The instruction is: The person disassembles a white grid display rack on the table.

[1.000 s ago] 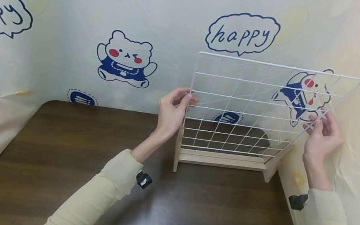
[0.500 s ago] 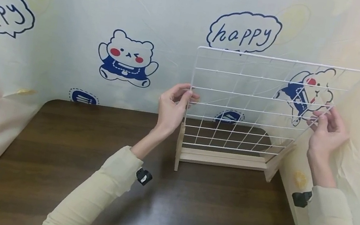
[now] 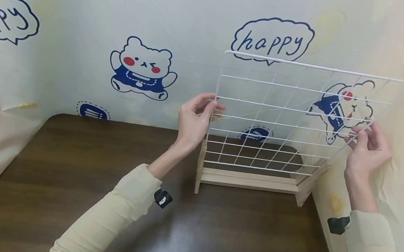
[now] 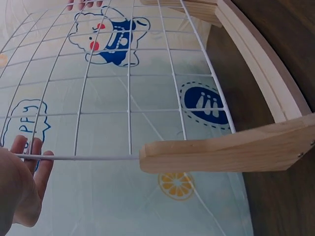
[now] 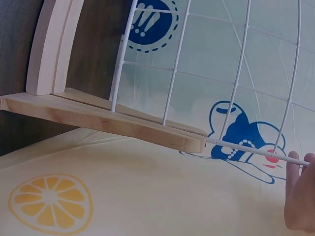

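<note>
A white wire grid panel (image 3: 318, 67) stands in a pale wooden stand (image 3: 249, 182), which rests on the dark table. My left hand (image 3: 193, 122) pinches the panel's left side wire between thumb and fingers, above the stand's left side piece. On the opposite side wire, my right hand (image 3: 369, 151) has the same kind of grip. In the left wrist view, the panel's lower part runs behind a wooden side piece (image 4: 221, 153). The right wrist view shows wires meeting the other side piece (image 5: 123, 120). A gap separates the panel's bottom wire from the wooden crossbar (image 4: 266, 64).
Behind the brown table (image 3: 92, 197) hangs a pale sheet (image 3: 208, 1) printed with bears and speech bubbles. It also covers both sides, coming close to the stand's right end. Small black devices (image 3: 162, 199) sit at the cuffs of both sleeves.
The panel's top edge has risen a little, its right end most. My right hand has shifted slightly right and up with it. My left hand and the stand have barely moved.
</note>
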A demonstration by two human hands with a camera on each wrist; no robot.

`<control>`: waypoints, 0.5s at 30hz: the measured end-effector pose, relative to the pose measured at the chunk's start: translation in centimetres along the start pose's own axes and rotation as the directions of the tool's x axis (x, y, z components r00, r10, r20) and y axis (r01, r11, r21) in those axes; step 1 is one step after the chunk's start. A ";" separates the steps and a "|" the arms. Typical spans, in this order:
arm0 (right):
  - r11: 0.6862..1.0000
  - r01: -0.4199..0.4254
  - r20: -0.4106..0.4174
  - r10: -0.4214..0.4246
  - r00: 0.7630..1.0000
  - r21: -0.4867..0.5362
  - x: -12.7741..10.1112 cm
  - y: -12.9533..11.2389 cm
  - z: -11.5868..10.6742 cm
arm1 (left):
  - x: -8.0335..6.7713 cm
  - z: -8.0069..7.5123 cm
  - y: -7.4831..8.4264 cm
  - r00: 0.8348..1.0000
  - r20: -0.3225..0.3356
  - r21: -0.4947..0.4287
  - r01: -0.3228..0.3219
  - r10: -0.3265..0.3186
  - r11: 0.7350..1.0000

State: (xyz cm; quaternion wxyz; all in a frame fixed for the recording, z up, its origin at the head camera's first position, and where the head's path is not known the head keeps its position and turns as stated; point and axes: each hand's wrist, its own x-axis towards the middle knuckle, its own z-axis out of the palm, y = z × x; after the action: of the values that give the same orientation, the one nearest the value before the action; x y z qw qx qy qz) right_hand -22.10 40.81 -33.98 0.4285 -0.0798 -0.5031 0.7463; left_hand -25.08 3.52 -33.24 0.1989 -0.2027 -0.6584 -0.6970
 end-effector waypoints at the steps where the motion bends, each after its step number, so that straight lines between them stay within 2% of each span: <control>1: 1.000 -0.007 -0.005 0.007 1.000 0.003 0.0 -0.1 -0.1 | -0.1 0.1 0.4 1.000 0.001 0.005 0.004 -0.004 1.000; 5: 1.000 -0.011 -0.006 0.011 1.000 0.004 0.1 -0.4 -0.1 | -0.3 0.3 2.3 1.000 -0.004 0.025 0.005 -0.005 1.000; 9: 1.000 0.001 0.008 -0.001 1.000 -0.020 0.3 -0.7 0.2 | 0.0 0.3 2.7 1.000 -0.014 0.031 0.003 -0.002 1.000; 15: 0.999 -0.007 0.000 0.007 1.000 -0.031 0.3 -0.7 0.3 | 0.6 0.2 0.4 1.000 -0.005 0.039 -0.026 0.026 0.999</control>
State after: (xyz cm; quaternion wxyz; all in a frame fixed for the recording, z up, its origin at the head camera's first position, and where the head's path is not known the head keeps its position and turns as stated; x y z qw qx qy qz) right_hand -22.08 40.93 -33.12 0.4245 -0.0880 -0.5146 0.7398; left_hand -25.35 3.70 -32.59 0.2138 -0.2056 -0.6687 -0.6818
